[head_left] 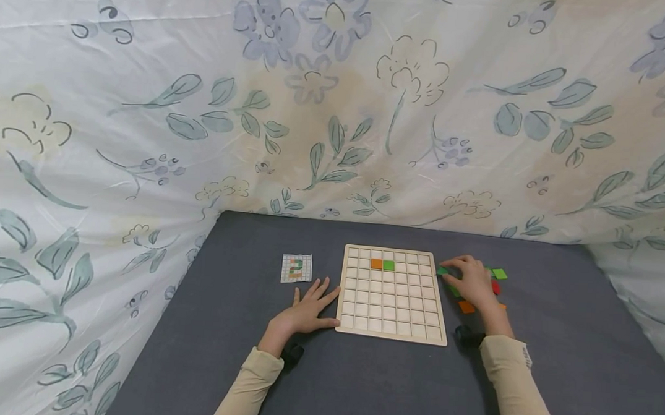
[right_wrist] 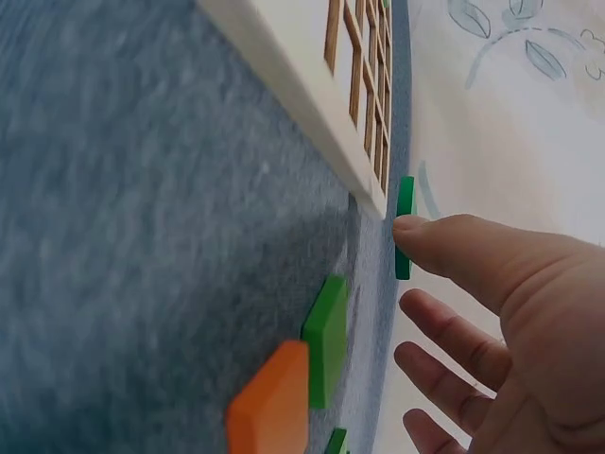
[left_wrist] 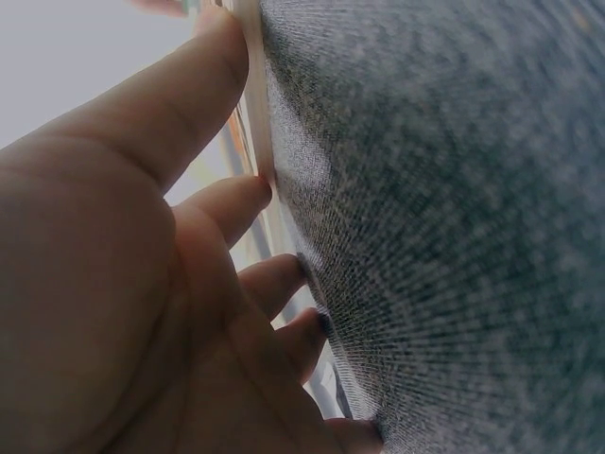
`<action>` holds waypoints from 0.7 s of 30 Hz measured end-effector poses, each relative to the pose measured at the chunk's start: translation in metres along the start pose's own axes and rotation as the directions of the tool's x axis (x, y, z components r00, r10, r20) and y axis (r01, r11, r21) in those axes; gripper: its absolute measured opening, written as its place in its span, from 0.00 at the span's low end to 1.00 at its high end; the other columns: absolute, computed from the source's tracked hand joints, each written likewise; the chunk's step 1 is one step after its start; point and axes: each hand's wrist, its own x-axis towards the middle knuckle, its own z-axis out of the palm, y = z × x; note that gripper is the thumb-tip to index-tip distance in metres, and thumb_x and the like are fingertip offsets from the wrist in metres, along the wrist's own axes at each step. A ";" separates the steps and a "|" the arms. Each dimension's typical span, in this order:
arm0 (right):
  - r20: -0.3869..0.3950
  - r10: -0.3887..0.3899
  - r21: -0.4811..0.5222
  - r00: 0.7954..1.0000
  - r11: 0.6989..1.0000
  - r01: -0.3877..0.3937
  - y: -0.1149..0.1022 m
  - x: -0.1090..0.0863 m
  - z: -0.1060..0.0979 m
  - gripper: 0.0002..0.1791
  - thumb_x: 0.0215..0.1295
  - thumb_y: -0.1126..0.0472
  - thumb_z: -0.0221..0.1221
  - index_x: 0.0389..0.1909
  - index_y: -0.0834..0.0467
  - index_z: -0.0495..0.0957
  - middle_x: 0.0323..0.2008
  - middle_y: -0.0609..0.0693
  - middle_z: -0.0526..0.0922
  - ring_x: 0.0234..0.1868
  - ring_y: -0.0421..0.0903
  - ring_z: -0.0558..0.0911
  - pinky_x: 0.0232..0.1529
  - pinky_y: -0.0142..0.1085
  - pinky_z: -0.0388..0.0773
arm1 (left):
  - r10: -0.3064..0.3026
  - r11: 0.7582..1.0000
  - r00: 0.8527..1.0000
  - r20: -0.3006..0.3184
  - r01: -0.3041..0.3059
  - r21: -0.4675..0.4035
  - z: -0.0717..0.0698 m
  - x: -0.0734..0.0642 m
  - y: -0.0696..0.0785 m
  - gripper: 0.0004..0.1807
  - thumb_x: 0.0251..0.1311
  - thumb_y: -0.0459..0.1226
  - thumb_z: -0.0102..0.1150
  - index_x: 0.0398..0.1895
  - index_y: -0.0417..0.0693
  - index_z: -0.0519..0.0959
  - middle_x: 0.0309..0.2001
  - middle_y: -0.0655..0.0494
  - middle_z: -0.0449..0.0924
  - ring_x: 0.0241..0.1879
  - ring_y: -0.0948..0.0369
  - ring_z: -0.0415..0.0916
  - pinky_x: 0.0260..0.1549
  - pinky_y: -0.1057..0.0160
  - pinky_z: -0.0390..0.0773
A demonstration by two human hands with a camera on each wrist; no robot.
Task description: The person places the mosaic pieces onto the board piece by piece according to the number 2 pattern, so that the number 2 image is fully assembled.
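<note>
A pale wooden grid board point(head_left: 390, 337) lies on the dark table, with an orange tile point(head_left: 376, 264) and a light green tile point(head_left: 388, 265) side by side in an upper row. My left hand point(head_left: 304, 311) rests with spread fingers at the board's left edge; thumb and index fingertip touch its side in the left wrist view. Beyond the board's upper right edge, my right hand point(head_left: 472, 282) pinches a dark green tile point(right_wrist: 405, 227) between thumb and fingers, the thumb pressed on its near side. Part of that tile is hidden by the thumb.
Around the right hand lie loose tiles: a light green tile point(head_left: 499, 273), a red tile point(head_left: 496, 288), an orange tile point(head_left: 466, 307) and others partly covered. A small pattern card point(head_left: 296, 268) lies left of the board. Floral cloth point(head_left: 334, 170) hangs behind the table.
</note>
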 end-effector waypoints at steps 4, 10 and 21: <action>0.023 0.001 0.009 1.000 1.000 -0.001 -0.006 0.002 0.001 0.16 0.62 0.59 0.60 0.50 0.58 0.79 0.54 0.66 0.67 0.54 0.68 0.62 0.47 0.64 0.57 | -0.001 1.000 1.000 0.002 0.001 -0.002 0.000 0.000 0.000 0.41 0.61 0.54 0.53 0.73 0.55 0.49 0.74 0.47 0.37 0.73 0.47 0.31 0.61 0.32 0.29; 0.031 -0.024 0.034 0.999 0.999 0.023 -0.013 0.005 0.006 0.16 0.61 0.59 0.60 0.50 0.58 0.79 0.54 0.67 0.68 0.55 0.69 0.62 0.48 0.64 0.56 | 0.001 1.000 1.000 0.004 -0.001 -0.004 0.000 0.000 -0.001 0.41 0.61 0.55 0.53 0.73 0.55 0.49 0.74 0.47 0.37 0.73 0.47 0.30 0.61 0.32 0.29; 0.055 -0.054 0.040 0.997 0.998 0.052 -0.023 0.007 0.009 0.16 0.62 0.60 0.60 0.51 0.57 0.78 0.54 0.66 0.68 0.55 0.68 0.63 0.49 0.65 0.55 | -0.002 1.000 1.000 -0.001 0.002 -0.007 0.001 0.001 -0.002 0.42 0.60 0.55 0.53 0.73 0.55 0.49 0.74 0.48 0.37 0.73 0.48 0.30 0.61 0.32 0.29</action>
